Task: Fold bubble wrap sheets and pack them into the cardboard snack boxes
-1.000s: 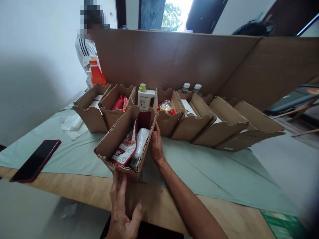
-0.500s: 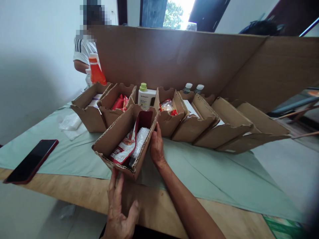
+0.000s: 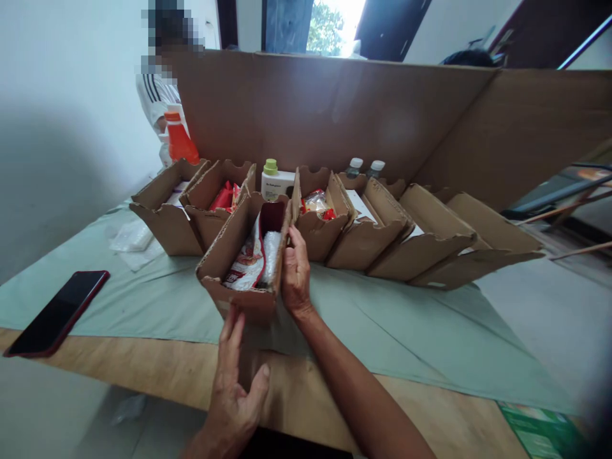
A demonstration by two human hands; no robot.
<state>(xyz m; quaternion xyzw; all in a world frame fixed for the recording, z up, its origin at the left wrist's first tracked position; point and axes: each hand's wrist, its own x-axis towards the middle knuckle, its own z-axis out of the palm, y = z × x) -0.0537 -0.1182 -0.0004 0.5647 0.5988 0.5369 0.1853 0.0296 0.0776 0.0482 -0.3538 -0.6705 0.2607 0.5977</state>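
An open cardboard bin [image 3: 248,307] stands in front of the row, on the green cloth. Inside it lie a red and white food pouch [image 3: 246,258] and a bubble-wrapped item [image 3: 271,258]. My left hand [image 3: 236,376] has its fingertips against the bin's near end, fingers stretched and thumb apart. Flat along the bin's right side lies my right hand [image 3: 295,274], its fingers extended. Behind the bin, a white bottle with a green cap [image 3: 277,185] shows between two neighbouring bins.
More cardboard bins [image 3: 366,245] line the table to both sides. A tall cardboard panel [image 3: 335,108] stands behind them. At left lie a phone [image 3: 60,312] and clear plastic wrap [image 3: 131,237]. An orange bottle [image 3: 180,140] is at the back left, near a person [image 3: 155,92].
The bin has moved away from me, toward the gap in the row, and straightened to line up with it. Both hands have moved along with it, staying against its sides.
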